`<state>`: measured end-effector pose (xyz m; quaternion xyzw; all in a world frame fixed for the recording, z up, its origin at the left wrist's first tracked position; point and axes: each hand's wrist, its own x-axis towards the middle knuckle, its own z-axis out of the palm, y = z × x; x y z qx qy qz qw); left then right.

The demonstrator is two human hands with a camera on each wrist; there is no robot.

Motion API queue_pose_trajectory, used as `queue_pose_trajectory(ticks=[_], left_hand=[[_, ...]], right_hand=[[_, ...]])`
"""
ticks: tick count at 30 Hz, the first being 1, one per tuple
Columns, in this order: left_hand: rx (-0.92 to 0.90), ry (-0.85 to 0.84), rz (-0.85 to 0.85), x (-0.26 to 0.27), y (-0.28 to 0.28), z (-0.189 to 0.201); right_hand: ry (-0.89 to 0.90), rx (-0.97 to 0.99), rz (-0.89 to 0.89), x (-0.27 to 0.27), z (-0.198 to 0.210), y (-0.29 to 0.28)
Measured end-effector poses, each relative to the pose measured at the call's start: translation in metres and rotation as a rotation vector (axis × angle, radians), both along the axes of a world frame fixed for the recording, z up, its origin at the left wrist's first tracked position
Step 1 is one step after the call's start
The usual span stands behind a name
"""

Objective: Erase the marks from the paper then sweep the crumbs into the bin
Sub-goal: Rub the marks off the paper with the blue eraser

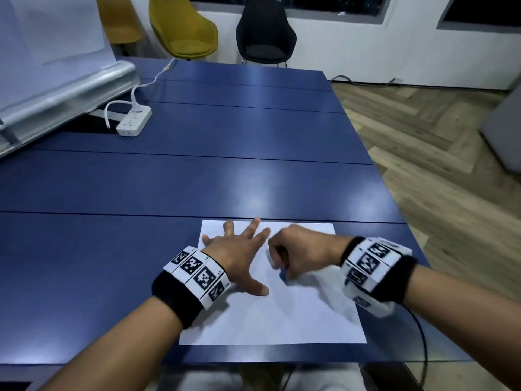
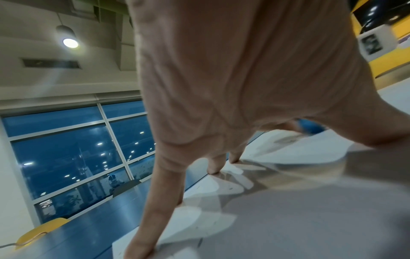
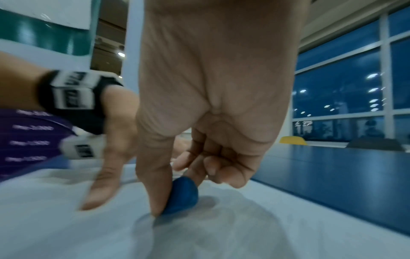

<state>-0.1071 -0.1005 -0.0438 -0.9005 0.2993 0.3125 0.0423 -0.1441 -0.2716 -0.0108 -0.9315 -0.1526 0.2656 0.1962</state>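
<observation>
Currently erasing: left hand point(image 1: 239, 249) flat on paper point(image 1: 296, 314), right hand point(image 1: 301, 249) pinching eraser point(image 3: 182, 196); next, sweep crumbs.

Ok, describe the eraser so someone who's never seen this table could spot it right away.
On the blue table lies one white paper at the near edge. The eraser is the small blue lump pinched in the right hand, pressed onto the sheet beside the left hand spread flat.

The right hand point(image 1: 303, 251) hides most of the blue eraser point(image 1: 283, 275) in the head view, and motion blur smears its wristband point(image 1: 375, 273). Any marks or crumbs on the paper point(image 1: 296, 314) are too faint to tell.
</observation>
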Motion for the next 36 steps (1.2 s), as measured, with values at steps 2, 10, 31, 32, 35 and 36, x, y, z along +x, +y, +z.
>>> queue_pose_trajectory(ticks=[2,10,31,32,35,36], left_hand=[[0.0,0.0,0.001,0.0,0.001,-0.001],[-0.024,0.042,0.025,0.0,-0.001,-0.002],[-0.015,0.055,0.034,-0.005,-0.001,-0.001],[-0.026,0.069,0.038,-0.005,0.0,-0.001],[-0.038,0.094,0.05,-0.004,0.001,-0.001],[-0.03,0.094,0.05,-0.004,0.001,-0.001]], right_hand=[[-0.089,0.02,-0.067,0.013,0.001,-0.003],[0.142,-0.017,0.064,-0.021,-0.003,-0.005],[-0.194,-0.058,0.004,0.049,-0.004,0.01],[-0.164,-0.061,0.05,0.043,-0.006,0.012],[-0.112,-0.089,0.062,0.048,-0.003,0.011],[-0.135,-0.099,0.018,0.054,-0.002,0.01]])
